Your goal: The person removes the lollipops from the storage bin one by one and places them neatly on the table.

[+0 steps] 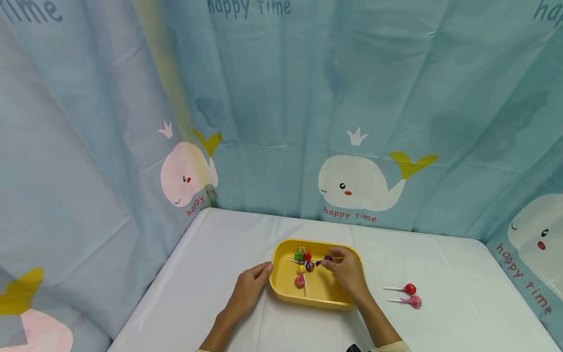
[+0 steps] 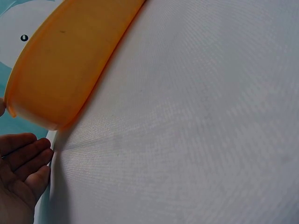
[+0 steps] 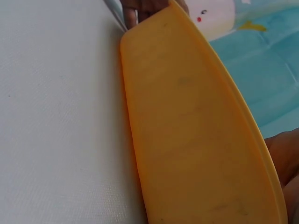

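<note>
A yellow tray (image 1: 288, 297) stands on the white cloth. My left hand (image 1: 251, 289) holds its left end, a fingertip at the rim; in the left wrist view the other fingers of this hand (image 2: 25, 161) extend below the rim. Reaching in over the right side, my right hand (image 1: 349, 272) has thumb and fingertips around a purple lollipop (image 1: 328, 258), partly hidden by the fingers. Beside it in the tray lie a second dark purple lollipop (image 1: 310, 266), a green one (image 1: 298, 255), a red one (image 1: 307, 256), a yellow one (image 1: 301, 270) and a pink one (image 1: 300, 282).
Right of the tray, a red lollipop (image 1: 410, 289) and a pink lollipop (image 1: 415, 301) lie on the white cloth (image 1: 462, 293), sticks pointing left. Blue curtains (image 1: 272, 122) with whale prints surround the table at the back and sides. A small black object (image 1: 353, 348) shows near my right wrist.
</note>
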### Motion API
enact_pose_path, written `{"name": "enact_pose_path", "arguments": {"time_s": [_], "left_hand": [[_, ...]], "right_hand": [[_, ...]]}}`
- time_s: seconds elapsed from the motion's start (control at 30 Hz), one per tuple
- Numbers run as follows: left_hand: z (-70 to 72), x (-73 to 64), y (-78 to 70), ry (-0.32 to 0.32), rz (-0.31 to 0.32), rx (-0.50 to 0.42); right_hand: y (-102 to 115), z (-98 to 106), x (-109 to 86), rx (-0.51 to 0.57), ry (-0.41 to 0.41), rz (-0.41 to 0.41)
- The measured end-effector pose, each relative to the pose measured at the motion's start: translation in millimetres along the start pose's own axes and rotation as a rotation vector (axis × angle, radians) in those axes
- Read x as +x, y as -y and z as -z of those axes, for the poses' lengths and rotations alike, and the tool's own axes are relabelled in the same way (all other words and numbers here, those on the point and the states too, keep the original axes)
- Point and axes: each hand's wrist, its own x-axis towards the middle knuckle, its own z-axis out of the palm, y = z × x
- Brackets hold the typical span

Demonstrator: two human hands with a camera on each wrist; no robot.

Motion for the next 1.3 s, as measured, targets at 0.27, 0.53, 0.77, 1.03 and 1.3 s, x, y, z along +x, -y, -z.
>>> {"name": "enact_pose_path", "arguments": {"time_s": [0.27, 0.53, 0.77, 1.03, 1.3], "left_hand": [[0.2, -1.8, -2.1, -0.005, -0.007, 0.009], [-0.7, -1.1, -1.3, -0.004, 0.0, 0.005], [-1.3, -0.7, -1.6, -0.008, 0.002, -0.01], [-1.5, -1.7, -1.6, -0.01, -0.012, -0.004], [-0.8, -1.4, -0.8, -0.008, -0.035, 0.004]], "right_hand": [[-2.0, -2.0, 4.8, -0.053, 0.011, 0.013], [-6.2, -3.3, 7.6, -0.09, 0.021, 0.025], [-5.9, -6.8, 9.2, -0.126, 0.056, 0.023], [-5.7, -7.4, 10.3, -0.141, 0.121, 0.021], [-8.1, -10.5, 10.5, -0.151, 0.129, 0.057]]}}
